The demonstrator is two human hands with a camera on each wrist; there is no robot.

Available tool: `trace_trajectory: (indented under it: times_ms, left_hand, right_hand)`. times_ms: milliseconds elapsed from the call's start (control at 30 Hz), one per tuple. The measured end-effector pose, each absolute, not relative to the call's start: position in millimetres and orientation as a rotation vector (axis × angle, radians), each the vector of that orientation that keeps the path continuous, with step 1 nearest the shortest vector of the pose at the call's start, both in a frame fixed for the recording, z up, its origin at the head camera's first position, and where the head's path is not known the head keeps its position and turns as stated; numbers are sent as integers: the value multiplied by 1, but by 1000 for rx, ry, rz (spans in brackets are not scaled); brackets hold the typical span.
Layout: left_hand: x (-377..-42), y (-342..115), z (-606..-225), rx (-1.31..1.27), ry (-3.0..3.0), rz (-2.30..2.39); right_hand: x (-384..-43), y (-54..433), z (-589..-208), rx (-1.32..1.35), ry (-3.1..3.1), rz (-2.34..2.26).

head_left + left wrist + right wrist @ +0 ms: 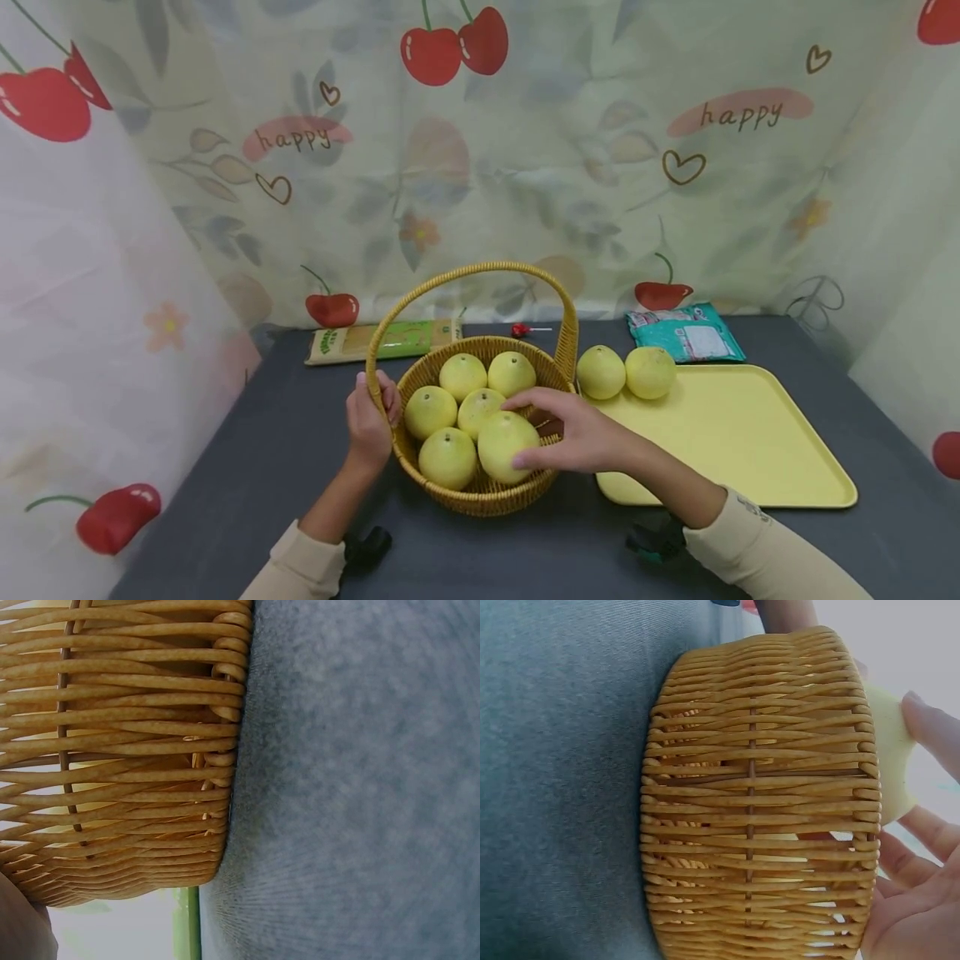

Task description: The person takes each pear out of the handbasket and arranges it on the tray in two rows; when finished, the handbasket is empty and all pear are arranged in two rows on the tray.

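Note:
A woven wicker basket (480,503) with a tall arched handle stands on the dark table, several round yellow-green fruits (447,458) inside it. My left hand (371,423) grips the foot of the handle at the basket's left rim. Over the right side of the basket, my right hand (573,429) holds one round yellow-green fruit (507,447) between thumb and fingers. In the right wrist view that fruit (889,750) shows above the rim, with the thumb on one side and fingers on the other. The left wrist view is filled mostly by the basket's woven wall (127,750).
To the right lies a yellow tray (750,450), with two more fruits (650,372) at its far left corner. Behind are a teal packet (693,333), a red lollipop (521,330) and a flat tan-green package (337,343). A printed curtain (510,167) hangs around the table.

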State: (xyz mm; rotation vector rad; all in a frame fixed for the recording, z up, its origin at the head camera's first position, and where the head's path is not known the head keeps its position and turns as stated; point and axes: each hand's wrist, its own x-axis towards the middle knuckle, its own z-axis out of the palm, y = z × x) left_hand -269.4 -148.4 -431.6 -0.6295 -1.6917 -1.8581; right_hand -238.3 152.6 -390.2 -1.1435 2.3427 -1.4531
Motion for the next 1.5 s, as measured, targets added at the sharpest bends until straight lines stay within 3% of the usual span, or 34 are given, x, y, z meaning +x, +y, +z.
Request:
trace_trajectory:
  times_ms: [1500]
  left_hand:
    - [-271,-150,-432,-612,-1717,-1831]
  right_hand:
    - [-229,251,-361,-875,2630,-1747]
